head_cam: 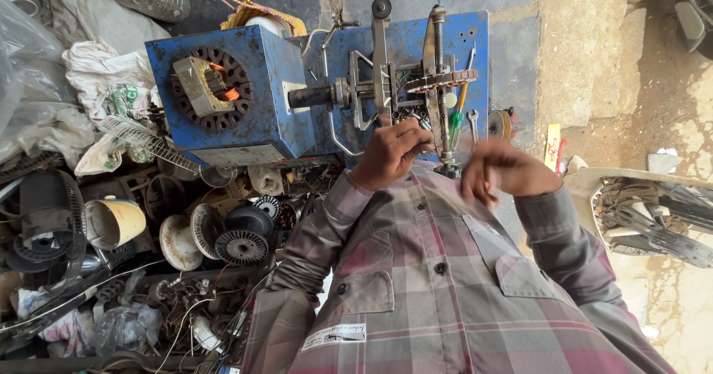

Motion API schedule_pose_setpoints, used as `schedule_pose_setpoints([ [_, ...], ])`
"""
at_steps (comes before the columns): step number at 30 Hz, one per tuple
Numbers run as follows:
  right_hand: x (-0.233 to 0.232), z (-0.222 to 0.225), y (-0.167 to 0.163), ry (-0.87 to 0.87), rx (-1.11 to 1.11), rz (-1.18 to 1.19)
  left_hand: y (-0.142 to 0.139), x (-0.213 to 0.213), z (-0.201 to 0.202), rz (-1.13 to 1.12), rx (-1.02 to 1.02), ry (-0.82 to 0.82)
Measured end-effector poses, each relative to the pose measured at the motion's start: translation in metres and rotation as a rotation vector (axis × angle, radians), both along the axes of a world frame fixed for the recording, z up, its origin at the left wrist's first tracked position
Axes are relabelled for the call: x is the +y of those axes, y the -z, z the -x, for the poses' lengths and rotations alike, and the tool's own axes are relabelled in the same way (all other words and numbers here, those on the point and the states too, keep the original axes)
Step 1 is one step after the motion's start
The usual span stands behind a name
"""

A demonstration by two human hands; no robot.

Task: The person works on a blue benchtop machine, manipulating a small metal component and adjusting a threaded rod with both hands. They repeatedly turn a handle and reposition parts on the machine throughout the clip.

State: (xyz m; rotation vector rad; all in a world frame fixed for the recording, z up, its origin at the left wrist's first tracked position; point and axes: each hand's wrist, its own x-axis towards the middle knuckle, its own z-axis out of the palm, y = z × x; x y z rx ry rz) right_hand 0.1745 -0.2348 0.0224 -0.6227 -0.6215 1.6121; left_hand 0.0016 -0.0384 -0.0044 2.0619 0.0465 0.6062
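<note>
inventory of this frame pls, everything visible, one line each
winding machine: 1, blue box, upper centre
stator core: 1, dark with copper windings, on the machine's face
metal winding frame: 1, grey, on the machine's shaft
screwdriver: 1, green and orange handle, right of the frame
tape roll: 1, tan, right of the machine
fan motor parts: several, dark, left pile
plastic cup-shaped housing: 1, cream, left
cloth and bags: several, white, upper left
plaid shirt: 1, grey-pink
left hand: 1, at the frame
right hand: 1, blurred, in the air
</note>
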Motion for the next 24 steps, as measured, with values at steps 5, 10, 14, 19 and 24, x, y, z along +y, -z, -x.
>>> schedule_pose_setpoints([
  [5, -0.003, -0.004, -0.024, -0.247, -0.681, 0.145, 0.002, -0.003, -0.001, 0.017, -0.003, 0.005],
  [10, -0.011, -0.007, -0.010, 0.170, -0.430, 0.260, 0.010, -0.005, 0.001, 0.072, 0.029, 0.039],
  [14, -0.009, -0.003, 0.007, 0.369, -0.514, 0.322, 0.011, 0.000, 0.009, 0.122, 0.080, -0.004],
  [19, 0.005, 0.018, -0.004, 0.525, -0.814, 0.270, 0.003, 0.000, 0.014, 0.140, 0.054, -0.031],
  [24, 0.025, 0.034, -0.004, 0.438, -0.485, 0.242, -0.008, -0.004, 0.011, 0.061, 0.101, -0.036],
])
